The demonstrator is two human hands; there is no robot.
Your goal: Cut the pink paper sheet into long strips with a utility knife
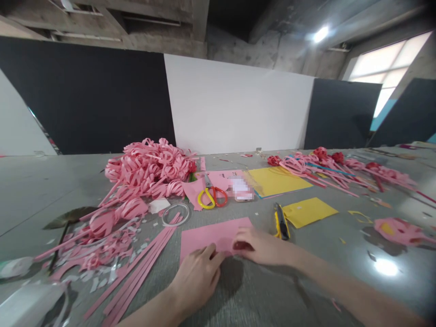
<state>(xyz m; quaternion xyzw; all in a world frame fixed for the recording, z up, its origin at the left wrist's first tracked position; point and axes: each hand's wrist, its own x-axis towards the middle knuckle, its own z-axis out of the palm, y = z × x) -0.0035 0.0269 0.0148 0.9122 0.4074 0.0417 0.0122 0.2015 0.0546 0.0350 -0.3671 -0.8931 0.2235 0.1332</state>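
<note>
A sheet of pink paper (213, 230) lies on the grey surface in front of me, its near edge under my fingers. My left hand (200, 274) pinches that edge near the middle, thumb and fingertips together. Close by on the right, my right hand (257, 245) has its fingers curled onto the same edge. Beyond my right hand lies a yellow and black utility knife (281, 222), touching a folded yellow paper (308, 212). Scissors (211, 195) with one yellow and one red handle rest on other pink paper past the sheet.
Long pink paper strips (143, 272) and white tape ring (175, 215) lie left, before a heap of curled pink strips (150, 168). A blurred phone (241, 188) and yellow sheets (277, 180) are farther back. Pink and red paper flowers (320, 163) spread right. Scraps litter the left.
</note>
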